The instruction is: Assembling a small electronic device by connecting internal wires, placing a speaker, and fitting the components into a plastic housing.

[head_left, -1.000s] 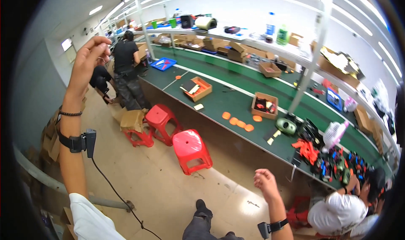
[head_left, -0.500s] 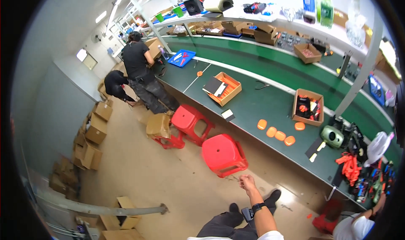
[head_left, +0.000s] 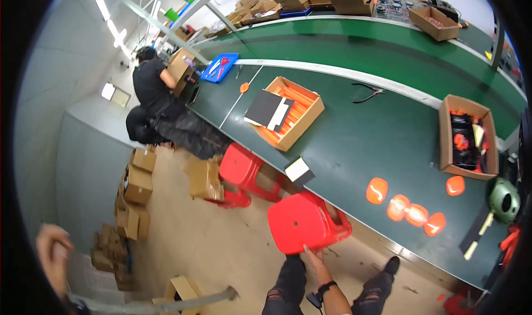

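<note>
At the near edge of a red plastic stool (head_left: 296,221), my right hand (head_left: 315,258) has its fingers closed at the rim, partly hidden by the seat. A dark band circles that wrist. The stool stands beside the long green-topped workbench (head_left: 343,143). Far to the left, my left hand (head_left: 54,254) is raised, somewhat blurred, with loosely bent fingers and nothing visible in it. Orange rounded pieces (head_left: 398,207) lie on the bench to the right of the stool. A small black-and-white block (head_left: 299,171) sits at the bench edge above it.
Behind are another red stool (head_left: 239,164) and a carton-topped one (head_left: 205,179). On the bench are a box of orange parts (head_left: 302,110), pliers (head_left: 368,92) and a box of black parts (head_left: 471,137). Cartons (head_left: 138,182) line the left wall. A co-worker (head_left: 155,88) stands at the bench's far end.
My right hand has reached the near edge of the red stool, where before it was just short of it. My left hand has come into view. The whole view has shifted and come nearer the bench.
</note>
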Tool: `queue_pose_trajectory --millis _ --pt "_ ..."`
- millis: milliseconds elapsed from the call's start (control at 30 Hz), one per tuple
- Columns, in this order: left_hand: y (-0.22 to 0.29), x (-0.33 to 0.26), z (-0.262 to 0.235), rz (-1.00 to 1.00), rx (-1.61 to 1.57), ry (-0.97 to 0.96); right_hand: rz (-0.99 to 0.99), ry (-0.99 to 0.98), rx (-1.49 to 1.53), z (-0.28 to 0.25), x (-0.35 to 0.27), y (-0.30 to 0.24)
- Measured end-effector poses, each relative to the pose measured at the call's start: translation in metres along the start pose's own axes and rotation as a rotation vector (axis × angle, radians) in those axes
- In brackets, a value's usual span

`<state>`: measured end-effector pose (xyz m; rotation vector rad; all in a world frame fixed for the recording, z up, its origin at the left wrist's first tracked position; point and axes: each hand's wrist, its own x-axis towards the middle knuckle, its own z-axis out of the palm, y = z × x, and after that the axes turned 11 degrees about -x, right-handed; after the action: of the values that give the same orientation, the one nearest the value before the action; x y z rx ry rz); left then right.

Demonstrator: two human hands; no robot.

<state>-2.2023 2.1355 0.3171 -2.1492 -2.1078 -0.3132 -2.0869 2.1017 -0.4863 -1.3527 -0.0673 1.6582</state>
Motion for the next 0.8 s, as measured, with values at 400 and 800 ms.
queue_pose_trajectory --millis 400,800 --pt "-0.089 -0.042 0.524 -0.322 -1.097 -0.718 -0.001 0.168 0.054 -0.081 0.019 0.01" --pt "0.152 -0.049 0.505 -0.007 -1.145 -1.043 -0.137 0.246 -1.395 -0.215 -0.08 -0.159"
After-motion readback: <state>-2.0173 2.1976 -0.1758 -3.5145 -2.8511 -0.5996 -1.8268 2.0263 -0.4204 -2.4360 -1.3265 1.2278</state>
